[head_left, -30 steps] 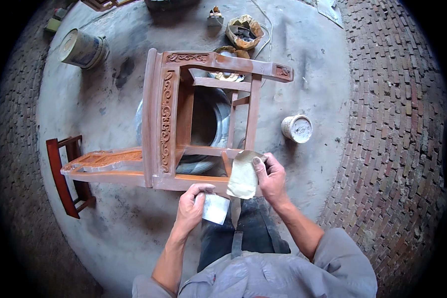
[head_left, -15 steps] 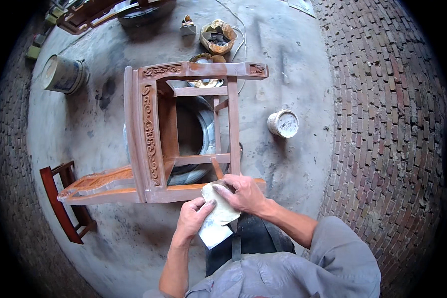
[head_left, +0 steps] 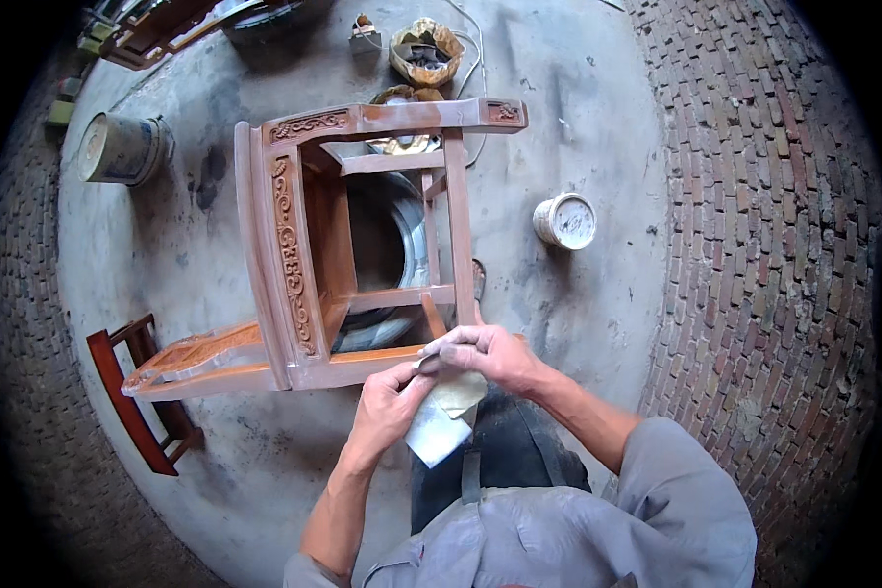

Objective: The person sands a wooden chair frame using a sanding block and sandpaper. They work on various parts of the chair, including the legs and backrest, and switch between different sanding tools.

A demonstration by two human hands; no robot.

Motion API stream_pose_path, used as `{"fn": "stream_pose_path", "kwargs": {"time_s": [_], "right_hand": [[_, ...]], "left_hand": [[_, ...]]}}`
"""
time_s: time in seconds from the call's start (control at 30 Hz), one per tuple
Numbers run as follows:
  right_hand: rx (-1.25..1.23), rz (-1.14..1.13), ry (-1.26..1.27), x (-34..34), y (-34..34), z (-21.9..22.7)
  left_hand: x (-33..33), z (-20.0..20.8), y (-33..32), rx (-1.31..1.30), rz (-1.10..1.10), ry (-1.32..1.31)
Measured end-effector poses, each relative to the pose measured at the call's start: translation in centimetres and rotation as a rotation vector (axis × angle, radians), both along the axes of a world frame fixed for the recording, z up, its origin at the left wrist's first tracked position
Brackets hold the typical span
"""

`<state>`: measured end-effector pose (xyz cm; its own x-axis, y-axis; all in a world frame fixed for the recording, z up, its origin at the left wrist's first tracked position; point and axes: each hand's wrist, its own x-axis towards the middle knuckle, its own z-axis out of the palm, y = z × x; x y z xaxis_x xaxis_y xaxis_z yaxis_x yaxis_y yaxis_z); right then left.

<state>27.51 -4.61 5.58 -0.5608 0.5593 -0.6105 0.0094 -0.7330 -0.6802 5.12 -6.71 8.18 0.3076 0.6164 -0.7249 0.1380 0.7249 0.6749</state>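
The left hand (head_left: 390, 404) is closed in a pinch, thumb and fingers nipping the upper part of the white sheet (head_left: 434, 437). The right hand (head_left: 494, 355) is bent over from the other side, its fingers curled onto the top of the pale yellow sheet (head_left: 463, 395), nearly meeting the left thumb. The 2 sheets overlap, the white one poking out below, in front of the person's dark trousers (head_left: 505, 446). Just beyond the fingers lies the chair (head_left: 289, 255), tipped on its side above a grey ring (head_left: 417, 220).

1 second ago the hands were apart, 1 sheet in each. Half a second ago they had come together, with the yellow sheet spread wider over the white; now less of it shows and the fingers bunch at its top.
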Motion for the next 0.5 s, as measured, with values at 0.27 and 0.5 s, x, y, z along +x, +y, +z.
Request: {"fn": "stream_pose_path", "kwargs": {"time_s": [0.27,0.5], "right_hand": [[0.83,0.413,-0.288,0.1,-0.1,4.5],[0.903,0.128,-0.549,1.8,2.3,2.8]], "left_hand": [[0.0,0.1,2.5,-0.435,0.058,-0.151],[-1.7,1.6,8.0,0.284,-0.206,0.281]]}}
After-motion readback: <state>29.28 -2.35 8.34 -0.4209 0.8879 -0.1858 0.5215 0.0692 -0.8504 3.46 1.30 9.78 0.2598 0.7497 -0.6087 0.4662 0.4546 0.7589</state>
